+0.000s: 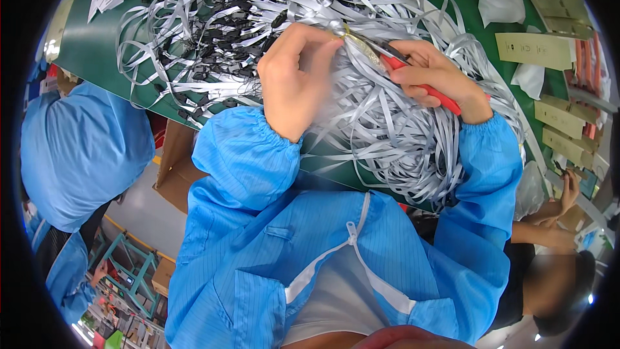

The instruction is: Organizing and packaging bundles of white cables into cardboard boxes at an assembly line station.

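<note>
The blue coat (pixel 310 245) fills the near view. Above it, the left hand (pixel 292 77) pinches a bundle of grey strips (pixel 387 123) at its tied top. The right hand (pixel 436 77) is closed around red-handled cutters (pixel 413 77), tips touching the tie. Beyond, loose strips (pixel 213 19) sprawl across the green table (pixel 90 39).

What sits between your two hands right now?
In the head view, a bound bunch of grey ribbon cables bridges left hand and right hand, with the red-handled cutters reaching toward it.
</note>
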`<act>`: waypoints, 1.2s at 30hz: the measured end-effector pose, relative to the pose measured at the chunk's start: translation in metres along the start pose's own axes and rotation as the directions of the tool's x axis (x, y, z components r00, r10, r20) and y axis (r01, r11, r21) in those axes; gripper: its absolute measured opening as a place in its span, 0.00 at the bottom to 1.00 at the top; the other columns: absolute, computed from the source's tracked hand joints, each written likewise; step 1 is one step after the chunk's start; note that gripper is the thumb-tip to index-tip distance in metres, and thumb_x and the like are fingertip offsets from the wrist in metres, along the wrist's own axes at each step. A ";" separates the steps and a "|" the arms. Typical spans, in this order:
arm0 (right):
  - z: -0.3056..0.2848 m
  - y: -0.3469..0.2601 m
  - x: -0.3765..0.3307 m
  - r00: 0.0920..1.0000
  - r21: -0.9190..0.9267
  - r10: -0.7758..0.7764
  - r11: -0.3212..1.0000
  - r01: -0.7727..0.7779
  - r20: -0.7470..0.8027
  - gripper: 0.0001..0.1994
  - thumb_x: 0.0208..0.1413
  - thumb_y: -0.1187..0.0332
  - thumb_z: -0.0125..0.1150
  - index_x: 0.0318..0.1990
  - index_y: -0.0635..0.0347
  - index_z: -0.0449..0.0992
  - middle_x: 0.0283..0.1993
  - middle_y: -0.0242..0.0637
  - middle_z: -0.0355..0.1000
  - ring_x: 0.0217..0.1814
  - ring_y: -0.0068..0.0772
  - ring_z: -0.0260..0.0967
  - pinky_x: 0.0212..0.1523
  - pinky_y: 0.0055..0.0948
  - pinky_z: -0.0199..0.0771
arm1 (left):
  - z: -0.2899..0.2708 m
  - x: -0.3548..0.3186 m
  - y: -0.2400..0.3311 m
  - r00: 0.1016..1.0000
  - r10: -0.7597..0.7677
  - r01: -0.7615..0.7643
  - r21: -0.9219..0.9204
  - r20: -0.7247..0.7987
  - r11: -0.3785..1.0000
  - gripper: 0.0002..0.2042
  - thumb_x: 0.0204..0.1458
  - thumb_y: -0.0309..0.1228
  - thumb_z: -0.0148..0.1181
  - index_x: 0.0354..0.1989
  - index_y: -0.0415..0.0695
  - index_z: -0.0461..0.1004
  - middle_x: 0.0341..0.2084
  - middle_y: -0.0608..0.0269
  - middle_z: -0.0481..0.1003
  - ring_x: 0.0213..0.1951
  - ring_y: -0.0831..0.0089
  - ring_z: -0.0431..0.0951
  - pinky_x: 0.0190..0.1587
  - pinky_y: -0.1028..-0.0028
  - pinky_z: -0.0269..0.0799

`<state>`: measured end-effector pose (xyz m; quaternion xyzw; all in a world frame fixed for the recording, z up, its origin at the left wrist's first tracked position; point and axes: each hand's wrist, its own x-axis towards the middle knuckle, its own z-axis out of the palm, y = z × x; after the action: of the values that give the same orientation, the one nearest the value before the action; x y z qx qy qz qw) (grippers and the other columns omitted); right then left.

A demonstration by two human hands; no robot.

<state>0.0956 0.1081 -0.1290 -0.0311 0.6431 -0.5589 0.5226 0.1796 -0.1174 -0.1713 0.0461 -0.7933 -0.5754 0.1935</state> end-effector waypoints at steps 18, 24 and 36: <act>-0.008 -0.017 -0.090 0.976 0.195 -0.128 0.967 0.162 -0.174 0.25 0.54 0.65 0.70 0.56 0.66 0.69 0.30 0.32 0.71 0.14 0.12 0.56 0.14 0.16 0.53 | -0.005 -0.002 -0.002 0.999 0.048 -0.048 0.072 0.004 0.996 0.02 0.57 0.20 0.65 0.36 0.37 0.78 0.27 0.60 0.80 0.30 0.76 0.79 0.36 0.75 0.74; 0.025 -0.020 -0.060 0.938 -0.223 -0.218 0.962 0.159 -0.271 0.16 0.56 0.69 0.73 0.50 0.61 0.76 0.24 0.24 0.70 0.16 0.09 0.57 0.16 0.16 0.50 | -0.011 -0.001 -0.004 0.974 0.224 -0.225 -0.021 -0.042 0.974 0.02 0.60 0.19 0.62 0.39 0.36 0.76 0.30 0.57 0.80 0.32 0.74 0.79 0.38 0.74 0.75; -0.032 -0.021 -0.139 0.609 -0.585 -0.468 0.811 0.009 -0.640 0.20 0.60 0.56 0.71 0.54 0.58 0.79 0.22 0.23 0.67 0.16 0.11 0.56 0.17 0.20 0.51 | 0.011 0.125 0.065 0.876 0.196 -0.197 -0.044 0.442 0.980 0.20 0.68 0.42 0.54 0.56 0.36 0.67 0.33 0.54 0.79 0.30 0.65 0.79 0.35 0.71 0.74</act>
<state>0.1244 0.2088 -0.0307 -0.0253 0.9172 -0.3872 0.0902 0.0701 -0.1234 -0.0821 -0.1666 -0.8177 -0.5473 0.0647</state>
